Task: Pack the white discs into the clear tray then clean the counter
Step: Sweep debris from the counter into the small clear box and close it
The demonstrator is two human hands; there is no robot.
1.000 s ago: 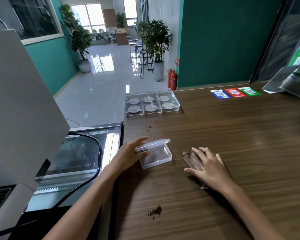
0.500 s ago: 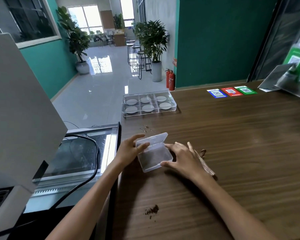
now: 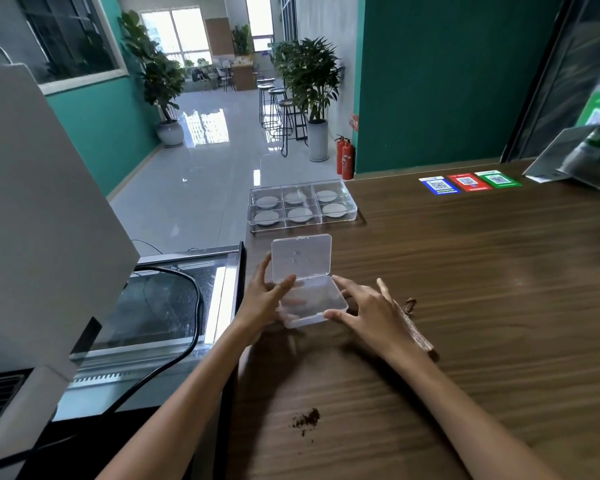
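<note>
**Both hands on the small clear box, lid up**

My left hand [image 3: 264, 299] grips the left side of a small clear box [image 3: 312, 303] at the middle of the frame, thumb curled over its near left corner and fingers wrapped behind, up by the hinge. The lid [image 3: 301, 258] stands open, nearly upright, tilted a little away from me. My right hand [image 3: 368, 306] is spread wide with fairly straight fingers; the thumb tip touches the box's near right corner and the forefinger lies along its right edge. Whether the box sits on the tabletop [image 3: 465, 306] or is lifted just off it, I cannot tell.

Under and just behind my right wrist lies a brown strip [image 3: 414, 332], with a small curled brown bit [image 3: 410, 304] beside its far end. Lower in the frame, between my forearms, a little heap of dark brown crumbs [image 3: 307, 419] sits on the wood.

Above the box in the frame, near the tabletop's left edge, is the clear tray [image 3: 352, 211], six compartments in two rows, each with one of the white discs [image 3: 300, 214] lying flat inside.

At the upper right of the tabletop lie three cards with QR codes [image 3: 469, 181], blue, red and green, side by side. At the left of the frame, below the tabletop, a black cable [image 3: 194, 299] curves over a glass-topped cabinet [image 3: 167, 306].
</note>
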